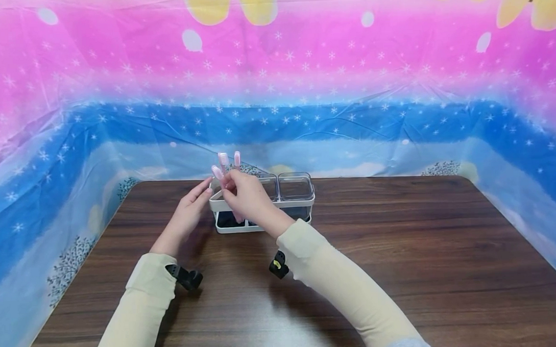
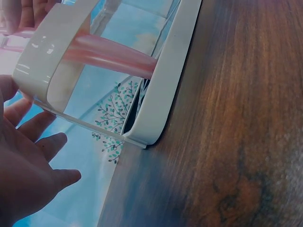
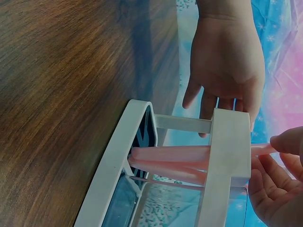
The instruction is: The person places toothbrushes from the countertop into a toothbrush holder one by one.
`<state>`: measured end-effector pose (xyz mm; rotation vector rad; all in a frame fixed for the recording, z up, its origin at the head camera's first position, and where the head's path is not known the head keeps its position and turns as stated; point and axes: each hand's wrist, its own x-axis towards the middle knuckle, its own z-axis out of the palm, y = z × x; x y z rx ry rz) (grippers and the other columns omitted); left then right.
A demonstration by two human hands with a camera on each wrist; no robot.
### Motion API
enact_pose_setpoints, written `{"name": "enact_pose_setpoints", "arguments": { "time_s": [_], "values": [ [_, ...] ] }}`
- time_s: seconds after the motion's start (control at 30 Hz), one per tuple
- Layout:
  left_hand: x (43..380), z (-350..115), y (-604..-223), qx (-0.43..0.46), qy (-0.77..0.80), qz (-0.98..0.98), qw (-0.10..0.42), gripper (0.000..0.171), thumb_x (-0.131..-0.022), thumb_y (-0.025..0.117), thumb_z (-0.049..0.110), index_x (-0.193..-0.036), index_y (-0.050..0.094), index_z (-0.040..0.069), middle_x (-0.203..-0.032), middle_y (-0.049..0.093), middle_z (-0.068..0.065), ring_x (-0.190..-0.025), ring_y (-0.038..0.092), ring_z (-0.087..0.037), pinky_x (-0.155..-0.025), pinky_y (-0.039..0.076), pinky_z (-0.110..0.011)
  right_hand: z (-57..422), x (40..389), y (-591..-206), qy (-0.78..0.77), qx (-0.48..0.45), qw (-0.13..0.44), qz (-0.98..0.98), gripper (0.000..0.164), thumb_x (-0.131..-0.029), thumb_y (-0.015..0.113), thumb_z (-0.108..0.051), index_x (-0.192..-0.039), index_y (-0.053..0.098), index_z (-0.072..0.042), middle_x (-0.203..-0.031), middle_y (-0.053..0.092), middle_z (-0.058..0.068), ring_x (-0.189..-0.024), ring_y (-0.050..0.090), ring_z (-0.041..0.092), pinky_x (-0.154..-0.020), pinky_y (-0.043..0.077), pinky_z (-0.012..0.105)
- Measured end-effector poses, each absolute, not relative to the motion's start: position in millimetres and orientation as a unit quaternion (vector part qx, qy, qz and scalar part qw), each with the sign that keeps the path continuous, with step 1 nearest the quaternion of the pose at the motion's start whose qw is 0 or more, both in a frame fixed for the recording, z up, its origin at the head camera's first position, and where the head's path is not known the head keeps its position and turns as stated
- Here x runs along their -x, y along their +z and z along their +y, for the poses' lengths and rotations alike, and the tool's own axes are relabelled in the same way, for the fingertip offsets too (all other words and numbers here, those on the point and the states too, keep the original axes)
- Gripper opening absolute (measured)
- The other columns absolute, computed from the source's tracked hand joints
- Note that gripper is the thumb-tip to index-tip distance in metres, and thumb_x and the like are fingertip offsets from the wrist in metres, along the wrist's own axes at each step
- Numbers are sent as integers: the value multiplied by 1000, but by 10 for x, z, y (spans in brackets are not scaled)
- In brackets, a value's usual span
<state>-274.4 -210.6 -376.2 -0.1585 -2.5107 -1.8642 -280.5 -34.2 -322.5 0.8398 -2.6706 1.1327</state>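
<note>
A white toothbrush holder [image 1: 261, 228] with two levels stands near the back of the table. Several pink toothbrushes [image 1: 223, 159] rise from its left compartment, bristle heads up. My right hand [image 1: 253, 197] pinches one of them just above the upper rim, between thumb and fingers. Its pink handle [image 2: 113, 54] passes down through the upper frame to the dark base in the left wrist view. My left hand [image 1: 187, 215] is at the holder's left end, fingers extended and fingertips at the upper rim [image 2: 45, 52]. Whether they press on it, I cannot tell.
Clear cups [image 1: 295, 185] sit in the middle and right compartments of the holder. Under it is a dark wood-grain table [image 1: 400, 251]. A pink and blue patterned cloth [image 1: 349, 109] hangs along the back and sides.
</note>
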Motion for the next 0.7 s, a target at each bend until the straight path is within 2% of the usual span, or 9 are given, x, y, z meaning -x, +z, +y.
{"name": "enact_pose_setpoints", "arguments": {
  "time_s": [0.53, 0.7],
  "values": [
    [2747, -2119, -3772, 45, -594, -803, 5, 54, -105, 38, 30, -154, 23, 14, -159, 19, -15, -145, 19, -36, -115, 19, -57, -346, 2796, -3246, 363, -278, 59, -887, 16, -96, 58, -14, -110, 61, -7, -97, 68, 4, -81, 61, 10, -73, 51, 23],
    [2746, -2127, -3766, 48, -591, -805, 3, 56, -105, 39, 33, -154, 23, 14, -159, 19, -16, -145, 19, -36, -115, 20, -57, -326, 2791, -3223, 365, -279, 50, -887, 22, -95, 58, -14, -116, 61, -7, -98, 70, 4, -84, 64, 10, -76, 53, 23]
  ]
}}
